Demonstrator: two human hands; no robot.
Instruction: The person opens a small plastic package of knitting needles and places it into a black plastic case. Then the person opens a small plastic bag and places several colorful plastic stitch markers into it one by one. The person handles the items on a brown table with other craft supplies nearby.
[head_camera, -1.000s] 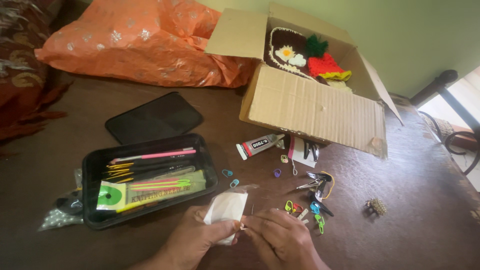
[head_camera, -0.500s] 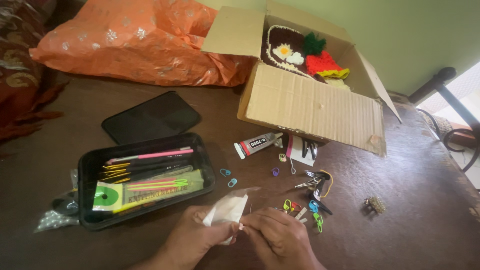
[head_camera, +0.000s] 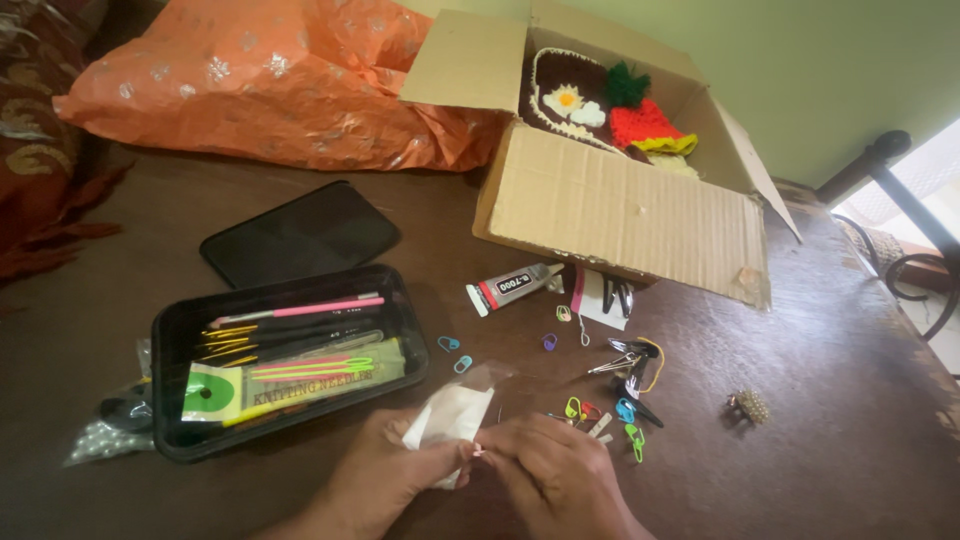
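My left hand (head_camera: 385, 478) pinches a small clear plastic packet with a white card inside (head_camera: 452, 414), held just above the brown table (head_camera: 820, 450). My right hand (head_camera: 558, 478) meets it fingertip to fingertip at the packet's lower right corner, gripping something tiny that I cannot make out. Several coloured plastic stitch markers (head_camera: 605, 415) lie just right of my right hand. A black tray (head_camera: 180, 325) with crochet hooks and a green needle pack sits to the left of my left hand.
An open cardboard box (head_camera: 620, 215) holding crocheted pieces stands at the back. A glue tube (head_camera: 510, 286), a black phone (head_camera: 300, 233), metal hair clips (head_camera: 628, 362), a small gold claw clip (head_camera: 749, 405), a bag of pearl beads (head_camera: 100, 435) and orange fabric (head_camera: 270, 80) lie around.
The view has drifted slightly, so everything sits a little further left. Both hands stay together at the packet, which tilts a bit more.
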